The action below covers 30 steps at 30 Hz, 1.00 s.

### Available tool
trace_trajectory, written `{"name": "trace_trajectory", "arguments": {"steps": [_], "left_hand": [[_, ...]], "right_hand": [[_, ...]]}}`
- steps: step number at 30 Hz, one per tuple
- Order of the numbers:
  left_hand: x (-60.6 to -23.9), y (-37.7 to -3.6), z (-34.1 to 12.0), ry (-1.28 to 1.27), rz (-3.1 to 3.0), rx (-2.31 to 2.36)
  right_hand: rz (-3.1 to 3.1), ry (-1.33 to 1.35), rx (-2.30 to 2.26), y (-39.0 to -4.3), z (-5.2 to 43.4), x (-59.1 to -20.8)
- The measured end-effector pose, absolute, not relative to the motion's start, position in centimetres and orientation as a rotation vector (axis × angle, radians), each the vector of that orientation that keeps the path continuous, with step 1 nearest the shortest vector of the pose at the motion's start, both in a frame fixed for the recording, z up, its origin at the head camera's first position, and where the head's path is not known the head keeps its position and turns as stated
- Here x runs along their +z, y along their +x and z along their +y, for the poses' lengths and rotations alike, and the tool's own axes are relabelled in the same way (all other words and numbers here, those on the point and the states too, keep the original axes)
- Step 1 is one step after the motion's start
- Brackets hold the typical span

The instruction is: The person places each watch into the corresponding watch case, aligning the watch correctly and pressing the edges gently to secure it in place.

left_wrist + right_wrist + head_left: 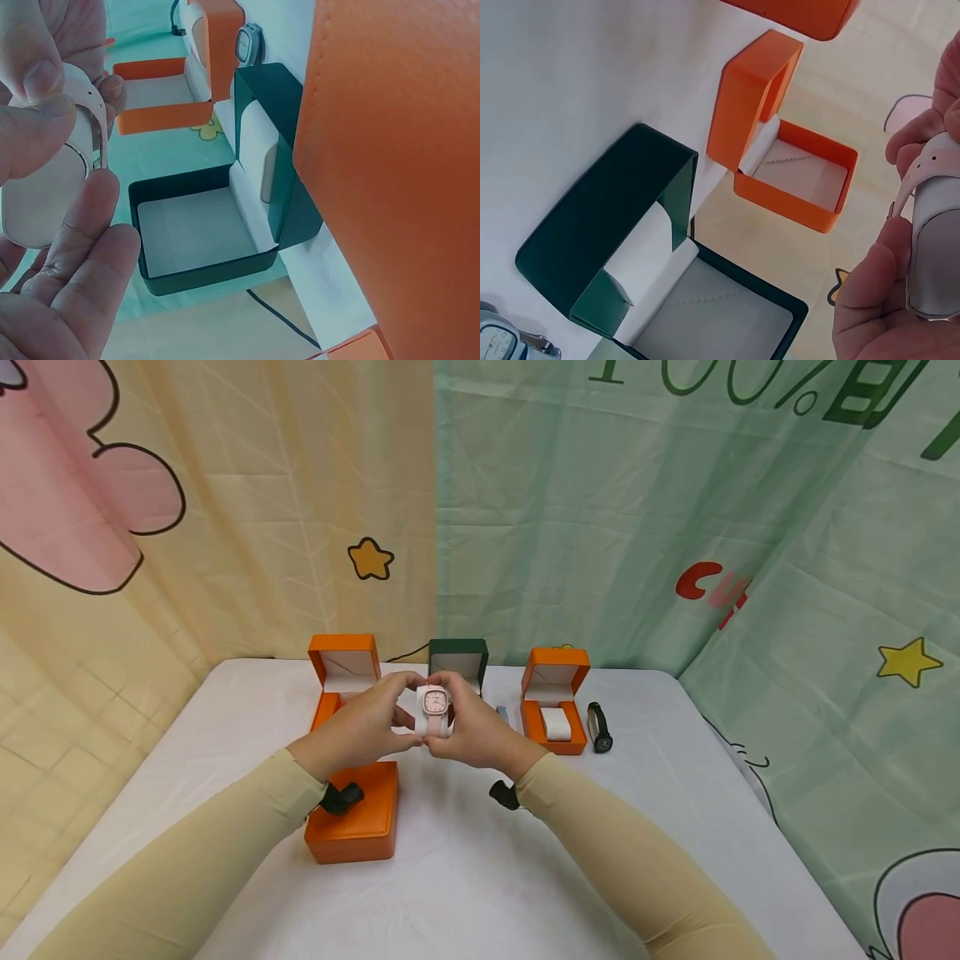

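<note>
Both hands hold a pale pink watch [434, 709] wrapped round a white cushion, raised above the white table [465, 877]. My left hand [375, 720] pinches it from the left and my right hand [471, 727] grips it from the right. In the left wrist view the fingers [45, 97] curl round the cushion [41, 195]. The right wrist view has the strap [922, 165] and cushion [936, 247] at the right edge. Behind the hands stands an open dark green box [458, 662], empty inside [191, 229].
An open orange box [343, 672] stands at back left, another open orange box [553, 700] with a white cushion at back right. A black watch [599, 727] lies beside it. A closed orange box [354, 814] sits under my left forearm. A grey watch [499, 336] lies near the green box.
</note>
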State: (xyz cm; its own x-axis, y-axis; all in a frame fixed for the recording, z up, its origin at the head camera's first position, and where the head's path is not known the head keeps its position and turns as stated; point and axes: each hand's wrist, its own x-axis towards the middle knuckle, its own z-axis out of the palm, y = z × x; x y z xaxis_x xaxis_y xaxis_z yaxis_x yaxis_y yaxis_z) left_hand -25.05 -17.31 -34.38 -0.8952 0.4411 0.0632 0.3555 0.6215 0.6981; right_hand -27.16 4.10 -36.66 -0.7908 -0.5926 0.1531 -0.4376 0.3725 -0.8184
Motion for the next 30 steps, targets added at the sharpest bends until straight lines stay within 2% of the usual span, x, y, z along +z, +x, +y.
{"name": "trace_trajectory", "arguments": {"steps": [11,30], "left_hand": [[-34.2,-25.0,-17.7,0.662,2.719,1.138],[-34.4,-25.2,-18.8,0.622,2.695,1.131]], "right_hand": [[2.473,-0.881,-1.358,-27.0,3.7,-36.5],[2.576,-1.002,-1.256,-26.9,3.5,-36.7]]}}
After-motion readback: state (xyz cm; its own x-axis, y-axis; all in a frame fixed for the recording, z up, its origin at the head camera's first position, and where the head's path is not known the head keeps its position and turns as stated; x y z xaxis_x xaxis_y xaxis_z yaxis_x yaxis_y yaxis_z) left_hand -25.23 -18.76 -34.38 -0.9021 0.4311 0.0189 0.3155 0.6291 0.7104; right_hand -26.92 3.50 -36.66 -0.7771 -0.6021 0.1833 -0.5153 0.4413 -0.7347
